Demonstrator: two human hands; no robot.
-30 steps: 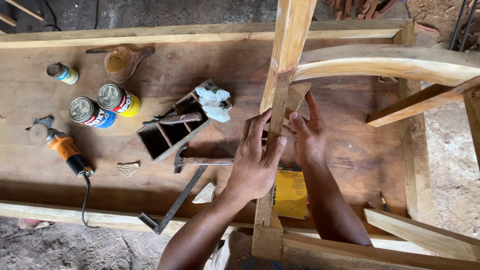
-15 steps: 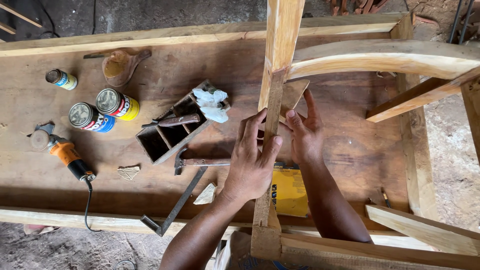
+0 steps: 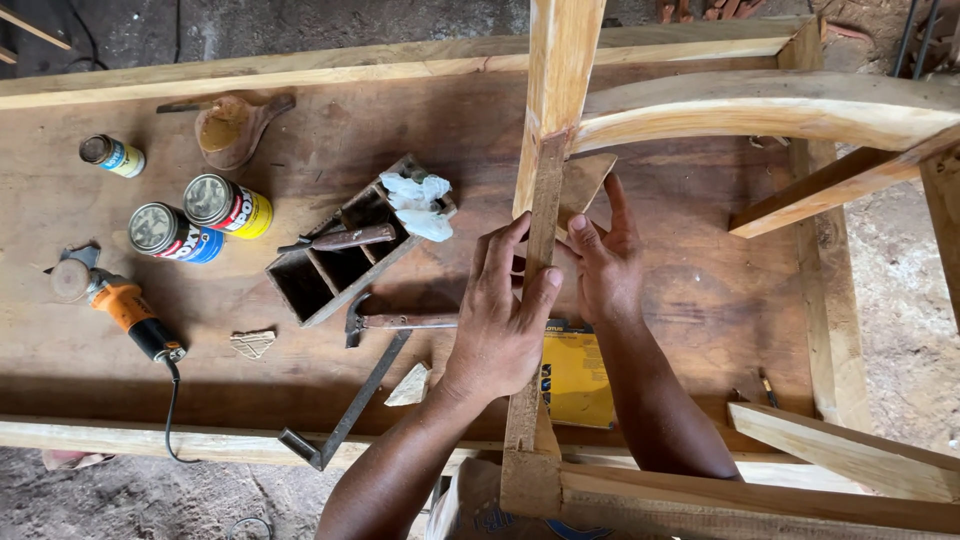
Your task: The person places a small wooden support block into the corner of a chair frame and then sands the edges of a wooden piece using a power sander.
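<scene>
Both hands are on the thin wood strip [image 3: 541,230] that lies flat against the upright post [image 3: 556,90] of the chair frame [image 3: 760,105], running down toward the lower joint block [image 3: 530,480].

Left hand [image 3: 500,320]: fingers [image 3: 497,250] curled over the strip's left edge, thumb along its face, pressing it to the post. Right hand [image 3: 605,265]: thumb on the strip's right edge, the other fingers spread flat and pointing up behind it, resting near a loose wedge-shaped offcut [image 3: 583,180]. Neither hand is closed on anything; it's a press from both sides, not a pinch.

Handling, my read: the strip looks light, stiff along its length, thin enough to bow or split if levered from one end. Raw sawn surface, so plenty of grip, not slippery. Best hold is mid-length on both edges, as now. The frame itself looks heavy and rigid and won't shift under hand pressure.

On the bench [image 3: 300,110]: compartmented wooden tray [image 3: 330,270] with a white rag [image 3: 415,205] and a chisel-like tool [image 3: 335,240], claw hammer [image 3: 400,321], metal square [image 3: 345,415], two larger tins [image 3: 195,220], one small tin [image 3: 112,155], orange angle grinder [image 3: 120,300], yellow sheet [image 3: 575,375] partly under the arms.
</scene>
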